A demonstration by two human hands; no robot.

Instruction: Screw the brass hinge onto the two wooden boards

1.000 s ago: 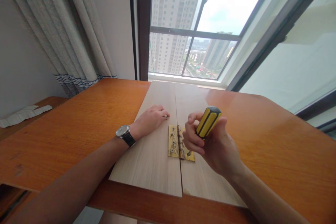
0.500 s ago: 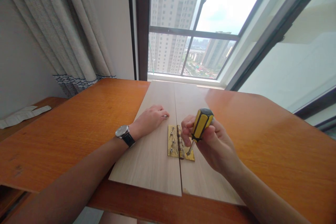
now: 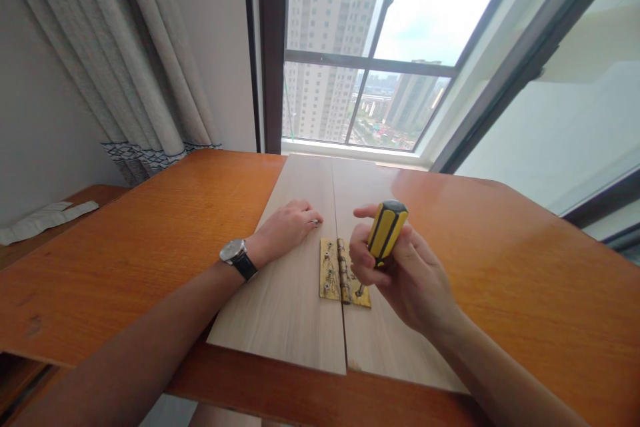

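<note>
R hand (image 3: pixel 410 277) grips screwdriver (image 3: pixel 388 233) over hinge (image 3: pixel 330 273), hiding most of shaft (image 3: pixel 361 289); L hand (image 3: pixel 289 227) on L board (image 3: pixel 290 320), can't tell if gripping tiny shiny bit (image 3: pixel 315 221). R index (image 3: pixel 366 211) straighter vs 0.5s ago.

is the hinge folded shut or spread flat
Spread flat: the hinge has its left leaf on the left board and its right leaf, partly hidden by the right hand, on the right board.

hinge (image 3: pixel 343 271): blotchy mtl | boards (image 3: pixel 295 293): matt wd | tbl (image 3: pixel 530 267): glossy wd
</note>
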